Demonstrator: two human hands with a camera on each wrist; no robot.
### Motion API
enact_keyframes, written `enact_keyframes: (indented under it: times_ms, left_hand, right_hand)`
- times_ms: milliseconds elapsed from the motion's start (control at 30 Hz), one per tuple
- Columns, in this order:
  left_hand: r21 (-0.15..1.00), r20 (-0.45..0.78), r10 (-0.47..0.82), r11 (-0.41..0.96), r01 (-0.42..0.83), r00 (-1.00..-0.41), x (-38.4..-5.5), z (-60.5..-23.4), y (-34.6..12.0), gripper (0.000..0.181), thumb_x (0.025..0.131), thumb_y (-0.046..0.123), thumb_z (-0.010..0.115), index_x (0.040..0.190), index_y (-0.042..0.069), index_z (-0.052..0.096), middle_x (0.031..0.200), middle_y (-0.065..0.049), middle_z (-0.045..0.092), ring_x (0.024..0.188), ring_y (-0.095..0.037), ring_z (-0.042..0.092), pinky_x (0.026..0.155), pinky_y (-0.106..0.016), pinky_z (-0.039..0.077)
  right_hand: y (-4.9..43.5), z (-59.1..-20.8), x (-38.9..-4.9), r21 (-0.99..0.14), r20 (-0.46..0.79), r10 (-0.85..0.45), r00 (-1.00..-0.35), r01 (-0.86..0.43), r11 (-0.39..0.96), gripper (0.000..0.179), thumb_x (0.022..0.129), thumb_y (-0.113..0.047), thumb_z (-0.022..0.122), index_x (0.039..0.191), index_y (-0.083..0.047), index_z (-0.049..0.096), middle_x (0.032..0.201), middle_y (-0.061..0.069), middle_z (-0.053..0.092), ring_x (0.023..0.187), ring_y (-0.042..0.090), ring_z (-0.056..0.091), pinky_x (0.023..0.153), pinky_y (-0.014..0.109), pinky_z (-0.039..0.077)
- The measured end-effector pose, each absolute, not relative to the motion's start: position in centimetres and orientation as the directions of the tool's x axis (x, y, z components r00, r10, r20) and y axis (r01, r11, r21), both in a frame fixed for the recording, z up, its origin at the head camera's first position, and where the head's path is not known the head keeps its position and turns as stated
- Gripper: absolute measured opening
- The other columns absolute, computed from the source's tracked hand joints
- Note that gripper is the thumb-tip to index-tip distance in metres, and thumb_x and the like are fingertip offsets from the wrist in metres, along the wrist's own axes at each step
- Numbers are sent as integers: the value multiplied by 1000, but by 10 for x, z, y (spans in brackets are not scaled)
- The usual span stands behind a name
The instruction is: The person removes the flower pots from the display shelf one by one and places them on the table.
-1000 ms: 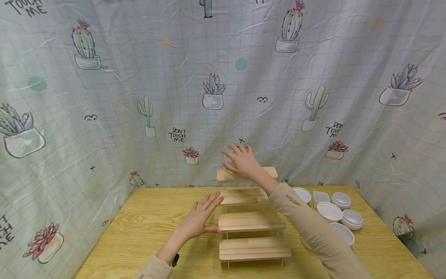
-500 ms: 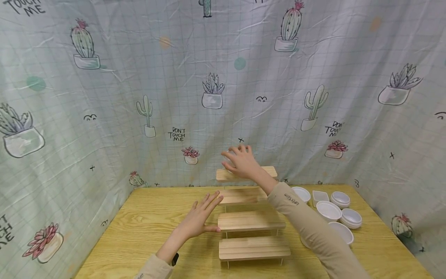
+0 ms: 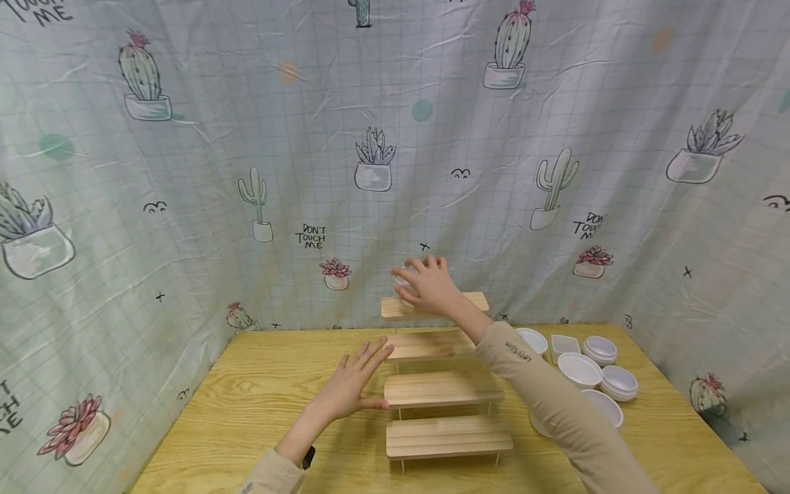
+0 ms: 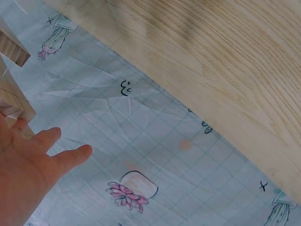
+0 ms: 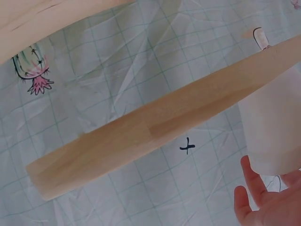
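Observation:
A four-tier wooden display stand [image 3: 447,436] stands on the table with its boards stepping up toward the back. At the top board, my right hand [image 3: 432,285] curls its fingers round a white tub [image 5: 273,129]. That tub stands on the board with its far side out of view, and fingertips show at its upper end in the right wrist view. My left hand [image 3: 348,387] is beside the stand's left side, fingers spread and relaxed. Its thumb and fingertips overlap the ends of the middle boards in the head view, and nothing is in its palm.
Several white round tubs [image 3: 580,370] and a squarish one [image 3: 564,345] are grouped on the right of the yellow wood-grain table [image 3: 265,370]. My right sleeve hides part of that group. A cactus-print curtain [image 3: 296,137] hangs close behind the stand.
The fingers of my right hand have drawn in round the tub on the top board. My left hand stays beside the stand. The head view has shifted slightly.

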State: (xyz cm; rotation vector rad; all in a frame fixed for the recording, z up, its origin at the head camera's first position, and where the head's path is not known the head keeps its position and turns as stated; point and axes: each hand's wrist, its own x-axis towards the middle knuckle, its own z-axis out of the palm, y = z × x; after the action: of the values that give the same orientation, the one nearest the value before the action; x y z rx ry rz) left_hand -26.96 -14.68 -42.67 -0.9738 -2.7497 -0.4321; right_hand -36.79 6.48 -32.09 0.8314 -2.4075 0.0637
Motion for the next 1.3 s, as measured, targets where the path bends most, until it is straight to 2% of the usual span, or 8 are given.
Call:
enact_keyframes:
  times_ms: [333, 767, 1133, 1300]
  left_hand:
    - [202, 283, 585, 738, 644, -760, -269, -425, -147, 93, 70, 44, 68, 144, 20, 17, 151, -4, 14, 134, -39, 19, 95, -69, 23]
    - [203, 274, 581, 744, 636, -767, -269, -425, -147, 93, 70, 47, 66, 144, 21, 16, 151, -2, 13, 135, -38, 17, 96, -68, 23]
    - [210, 277, 584, 738, 641, -763, -269, -425, -147, 93, 70, 47, 66, 144, 20, 16, 151, -3, 14, 135, -39, 18, 95, -69, 23]
    - [212, 279, 584, 736, 642, -762, -268, -425, -147, 93, 70, 48, 66, 144, 20, 17, 151, -4, 14, 134, -39, 18, 95, -69, 23]
  right_hand:
    - [72, -323, -362, 153, 551, -554, -624, -578, 802, 36, 91, -44, 43, 124, -32, 51, 124, 11, 51, 106, 30, 43, 86, 50, 34]
    - [80, -325, -354, 168, 573, -578, -581, -607, 776, 36, 90, -43, 46, 123, -32, 51, 117, 9, 53, 102, 30, 43, 83, 48, 33]
    - [92, -326, -343, 215, 618, -600, -508, -625, 750, 35, 87, -44, 52, 119, -32, 55, 112, 10, 55, 97, 29, 44, 80, 47, 35]
    - [99, -328, -337, 213, 629, -599, -495, -631, 746, 34, 85, -42, 54, 117, -31, 57, 111, 9, 55, 97, 29, 45, 81, 48, 36]
